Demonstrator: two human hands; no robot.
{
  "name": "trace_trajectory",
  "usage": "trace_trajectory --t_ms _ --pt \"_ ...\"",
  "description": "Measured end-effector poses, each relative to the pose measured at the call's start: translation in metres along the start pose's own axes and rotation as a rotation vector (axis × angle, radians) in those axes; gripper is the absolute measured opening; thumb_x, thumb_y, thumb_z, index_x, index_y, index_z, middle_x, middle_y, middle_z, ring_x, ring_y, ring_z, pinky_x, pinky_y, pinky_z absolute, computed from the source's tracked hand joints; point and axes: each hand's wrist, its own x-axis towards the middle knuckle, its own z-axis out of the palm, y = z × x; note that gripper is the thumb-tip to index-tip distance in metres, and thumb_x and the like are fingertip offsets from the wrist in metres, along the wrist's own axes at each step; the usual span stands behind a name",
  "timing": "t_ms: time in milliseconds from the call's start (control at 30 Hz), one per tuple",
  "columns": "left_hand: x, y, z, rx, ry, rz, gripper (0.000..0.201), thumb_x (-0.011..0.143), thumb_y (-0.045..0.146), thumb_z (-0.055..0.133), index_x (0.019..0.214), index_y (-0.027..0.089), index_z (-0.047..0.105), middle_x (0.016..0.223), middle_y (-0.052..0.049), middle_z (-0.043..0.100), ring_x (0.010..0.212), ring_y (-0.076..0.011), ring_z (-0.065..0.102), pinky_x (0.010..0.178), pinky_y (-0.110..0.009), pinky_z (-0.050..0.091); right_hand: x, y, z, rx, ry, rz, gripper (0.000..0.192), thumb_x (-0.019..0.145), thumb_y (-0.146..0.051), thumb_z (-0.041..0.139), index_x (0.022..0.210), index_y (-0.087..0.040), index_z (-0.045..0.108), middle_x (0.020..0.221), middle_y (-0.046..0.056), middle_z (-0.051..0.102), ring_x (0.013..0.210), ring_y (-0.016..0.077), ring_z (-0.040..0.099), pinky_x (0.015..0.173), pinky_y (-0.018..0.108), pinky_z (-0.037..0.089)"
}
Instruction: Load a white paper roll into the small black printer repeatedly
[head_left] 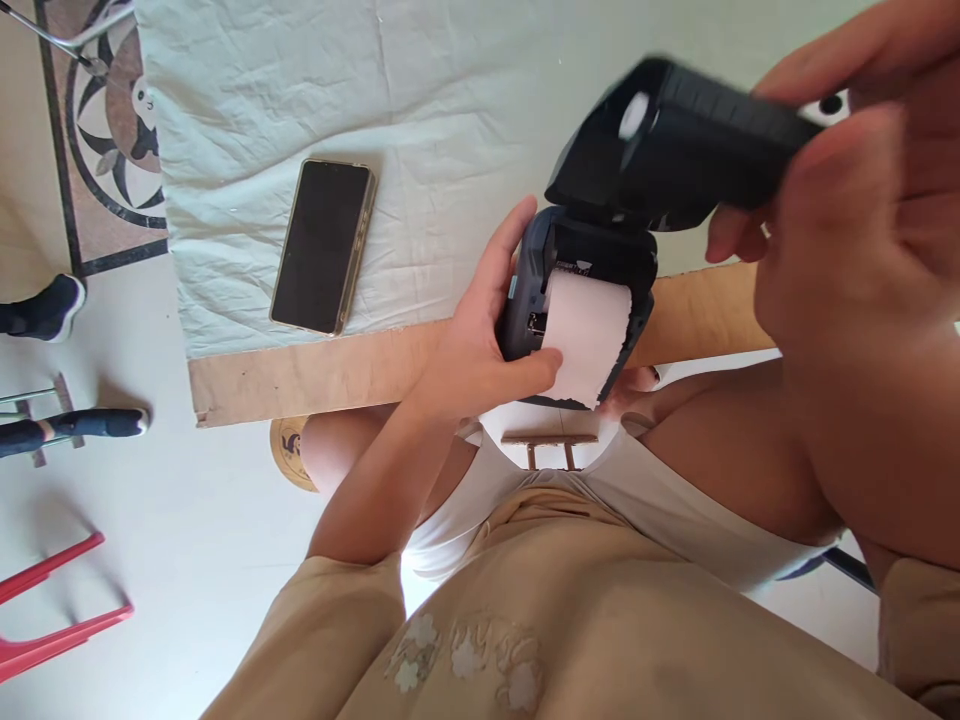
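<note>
My left hand (480,340) grips a dark handheld receipt printer (517,290) over the table's front edge. Its paper bay faces up, and a white paper roll (589,330) with a ragged end sits in it, my left thumb resting on the paper's near edge. Just above the printer, a bulky black part (690,140) with a ribbed side and a white oval is held at its right end by my closed right hand (847,210). It meets or overlaps the printer's far end; I cannot tell whether the two are joined.
A phone (322,245) with a dark screen lies on the pale green cloth (435,90) at the left. The table's bare wooden edge (322,370) runs in front of my lap. Red stool legs (60,600) and another person's shoe (56,308) are on the floor at left.
</note>
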Motion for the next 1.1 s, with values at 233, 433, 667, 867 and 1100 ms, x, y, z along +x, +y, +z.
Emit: trace_trajectory --t_ms 233,433,667,867,1100 --pt "0.0 -0.005 -0.003 -0.047 0.009 0.005 0.122 0.081 0.058 0.105 0.182 0.043 0.04 0.167 -0.008 0.066 0.117 -0.0336 0.083 0.079 -0.036 0.069 0.004 0.008 -0.015 -0.139 -0.531 -0.226 0.034 0.107 -0.051 0.083 0.125 -0.025 0.071 0.155 0.006 0.064 0.086 -0.0012 0.052 0.068 0.016 0.051" --pt "-0.002 0.006 0.017 -0.222 0.152 0.021 0.078 0.09 0.064 0.099 0.158 0.045 0.067 0.161 -0.002 0.075 0.146 -0.0378 0.075 0.117 -0.049 0.072 0.0 0.023 -0.01 0.074 -0.686 0.229 0.085 0.107 -0.082 0.069 0.173 -0.035 0.043 0.154 0.009 0.066 0.091 0.0045 0.068 0.07 0.017 0.06" --pt "-0.001 0.009 0.026 -0.227 0.315 -0.078 0.08 0.077 0.073 0.107 0.141 0.035 0.079 0.138 -0.008 0.084 0.138 -0.0441 0.076 0.096 -0.042 0.073 -0.004 0.04 0.003 0.216 -0.754 0.245 0.088 0.105 -0.073 0.076 0.172 -0.029 0.04 0.131 0.007 0.073 0.1 0.0102 0.077 0.073 0.017 0.065" --pt "-0.002 0.012 0.011 -0.192 0.185 -0.059 0.073 0.087 0.066 0.101 0.149 0.037 0.077 0.15 -0.005 0.081 0.135 -0.0393 0.076 0.099 -0.04 0.071 -0.008 0.042 0.009 0.134 -0.71 0.267 0.089 0.101 -0.066 0.076 0.176 -0.032 0.041 0.14 0.009 0.071 0.102 0.0125 0.076 0.076 0.02 0.067" --pt "0.01 0.01 0.014 -0.282 0.207 -0.012 0.065 0.089 0.088 0.087 0.138 0.046 0.083 0.154 0.003 0.081 0.167 -0.0406 0.06 0.134 -0.047 0.063 -0.009 0.047 0.009 0.029 -0.655 0.208 0.102 0.1 -0.086 0.071 0.182 -0.033 0.042 0.158 0.011 0.065 0.107 0.0118 0.073 0.077 0.018 0.064"
